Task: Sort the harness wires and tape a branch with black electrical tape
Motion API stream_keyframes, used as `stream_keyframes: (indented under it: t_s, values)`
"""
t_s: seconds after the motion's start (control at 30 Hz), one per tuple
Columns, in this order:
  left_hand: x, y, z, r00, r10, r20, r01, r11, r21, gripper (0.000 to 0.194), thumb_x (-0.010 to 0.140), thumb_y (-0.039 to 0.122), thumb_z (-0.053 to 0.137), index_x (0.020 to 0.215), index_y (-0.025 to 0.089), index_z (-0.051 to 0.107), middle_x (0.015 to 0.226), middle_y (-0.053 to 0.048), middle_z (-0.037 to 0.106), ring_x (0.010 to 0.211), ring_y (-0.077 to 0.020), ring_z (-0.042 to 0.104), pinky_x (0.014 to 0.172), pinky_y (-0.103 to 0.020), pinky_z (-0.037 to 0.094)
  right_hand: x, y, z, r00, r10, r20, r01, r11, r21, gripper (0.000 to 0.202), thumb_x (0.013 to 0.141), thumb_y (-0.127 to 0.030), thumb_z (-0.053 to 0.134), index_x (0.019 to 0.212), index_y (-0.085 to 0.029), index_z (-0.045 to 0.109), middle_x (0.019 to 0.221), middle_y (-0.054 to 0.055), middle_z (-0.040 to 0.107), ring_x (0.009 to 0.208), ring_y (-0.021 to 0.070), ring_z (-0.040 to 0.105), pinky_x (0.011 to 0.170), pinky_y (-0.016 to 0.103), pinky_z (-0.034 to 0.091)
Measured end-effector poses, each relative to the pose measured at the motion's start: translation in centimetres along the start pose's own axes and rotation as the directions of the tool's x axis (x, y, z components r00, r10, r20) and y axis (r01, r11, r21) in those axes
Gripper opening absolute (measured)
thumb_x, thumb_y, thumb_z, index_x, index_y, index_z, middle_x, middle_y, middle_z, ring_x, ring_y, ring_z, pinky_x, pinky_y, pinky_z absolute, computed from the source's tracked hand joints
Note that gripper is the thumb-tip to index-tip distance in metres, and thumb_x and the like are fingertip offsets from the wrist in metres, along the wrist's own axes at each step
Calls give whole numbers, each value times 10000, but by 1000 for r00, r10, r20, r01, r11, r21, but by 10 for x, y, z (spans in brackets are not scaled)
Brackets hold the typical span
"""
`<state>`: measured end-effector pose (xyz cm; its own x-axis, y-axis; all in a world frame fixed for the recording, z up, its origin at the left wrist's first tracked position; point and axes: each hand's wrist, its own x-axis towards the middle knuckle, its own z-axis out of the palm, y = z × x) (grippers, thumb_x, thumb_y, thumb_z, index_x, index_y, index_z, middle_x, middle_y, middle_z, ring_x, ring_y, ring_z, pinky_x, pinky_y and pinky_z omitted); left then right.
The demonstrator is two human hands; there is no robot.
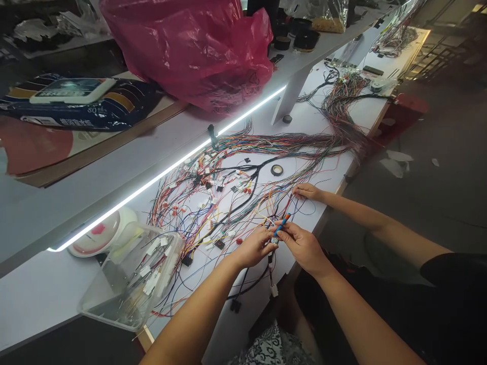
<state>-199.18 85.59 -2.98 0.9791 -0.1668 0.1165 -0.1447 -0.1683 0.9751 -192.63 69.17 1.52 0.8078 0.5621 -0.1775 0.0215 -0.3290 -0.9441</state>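
Taking the two hands as the middle of the clock, the left hand [257, 247] is pinching a small white connector [274, 240], with its fingers closing around the part. The right hand [303, 248] is gripping a slim blue-and-orange tool [282, 225] firmly, and the upper end of the tool is pointing toward 1 o'clock. Its lower end is resting just beside the connector; whether these two are touching, I cannot tell. Both things are being held near the front edge of the white table [45, 304]. At 6 o'clock a white plug [274, 290] is showing at the end of its wires. Between 1 and 2 o'clock, a co-worker's hand [306, 191] is reaching among thin wires. At 12 o'clock a tape roll [277, 165] is lying flat, and beyond it a long wire bundle [281, 143] is stretching across. A clear plastic box [108, 317] is standing between 8 and 9 o'clock, containing white-ended wire pieces.
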Motion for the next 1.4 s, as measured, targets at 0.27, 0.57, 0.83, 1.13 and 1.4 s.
stream_keyframes:
  t_s: [0.27, 0.57, 0.83, 1.13, 1.4]
  values:
    - [-1, -1, 0, 998, 58, 5, -59, 995, 85, 270, 905, 291, 496, 1157, 262, 589, 1155, -109, 568, 1122, -249, 484, 985, -350, 341, 1, -4, 1, 998, -58, -10, 56, 990, -128, 317, 852, -366, 573, 1150, -292, 651, 1111, 30, 691, 1077, 256, 620, 972, 414, 465]
    - [-2, 5, -3, 1000, -2, -28, -1, 995, -96, 167, 856, 269, 578, 1002, 240, 652, 1107, -99, 585, 1056, -242, 499, 987, -351, 335, 2, -2, 1, 998, -55, 16, 57, 990, -131, 312, 880, -366, 549, 1172, -296, 634, 1116, 42, 687, 1043, 246, 636, 952, 417, 482]
    - [-3, -2, -6, 997, -6, 82, -10, 981, 195, 267, 907, 341, 500, 1126, 197, 555, 1063, -84, 574, 1007, -215, 498, 908, -346, 405, 2, -9, 4, 995, -98, 23, 100, 973, -208, 300, 884, -360, 528, 1150, -260, 627, 1103, 39, 692, 992, 217, 656, 930, 373, 493]
    - [-3, -6, -8, 992, 59, 112, -83, 972, 220, 350, 924, 360, 484, 1242, 214, 490, 1311, -103, 517, 1179, -226, 478, 1016, -373, 375, 3, -14, 3, 988, -131, 83, 151, 933, -326, 263, 909, -320, 503, 1140, -274, 621, 1071, 27, 696, 961, 196, 656, 855, 325, 497]
    - [-1, -6, -9, 997, -59, 41, 55, 994, 95, 344, 866, 432, 565, 1120, 204, 602, 990, -74, 571, 965, -202, 517, 863, -334, 436, 5, -12, 3, 997, -69, 43, 77, 973, -220, 265, 892, -347, 526, 1120, -249, 620, 1067, 42, 691, 987, 200, 643, 903, 339, 481]
